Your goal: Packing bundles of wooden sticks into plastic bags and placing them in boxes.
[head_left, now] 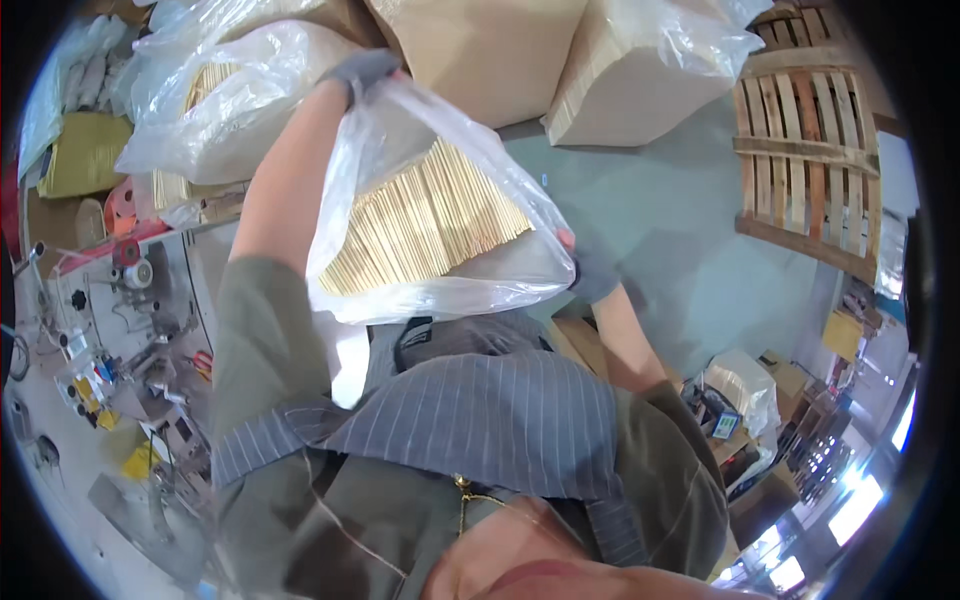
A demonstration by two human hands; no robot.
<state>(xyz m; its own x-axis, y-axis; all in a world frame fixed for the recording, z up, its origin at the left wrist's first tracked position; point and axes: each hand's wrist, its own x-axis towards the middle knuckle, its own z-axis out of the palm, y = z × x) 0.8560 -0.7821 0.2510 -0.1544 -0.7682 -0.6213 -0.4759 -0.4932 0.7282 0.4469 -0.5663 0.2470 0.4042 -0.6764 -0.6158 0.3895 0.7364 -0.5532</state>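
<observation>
Gripping a clear bag (440, 285) of wooden sticks (425, 225) (both gloved): left hand (360, 72) top, right hand (585, 270) side

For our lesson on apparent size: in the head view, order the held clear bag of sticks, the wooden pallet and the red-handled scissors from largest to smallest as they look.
1. clear bag of sticks, close to the camera, so its rank is unsure
2. wooden pallet
3. red-handled scissors

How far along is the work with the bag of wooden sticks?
Done: the clear plastic bag already holds a block of thin wooden sticks. In hand: the left hand grips its top and the right hand its lower side, lifted off the floor. Left: the bag is not yet set down; similar bagged sticks lie behind.
</observation>
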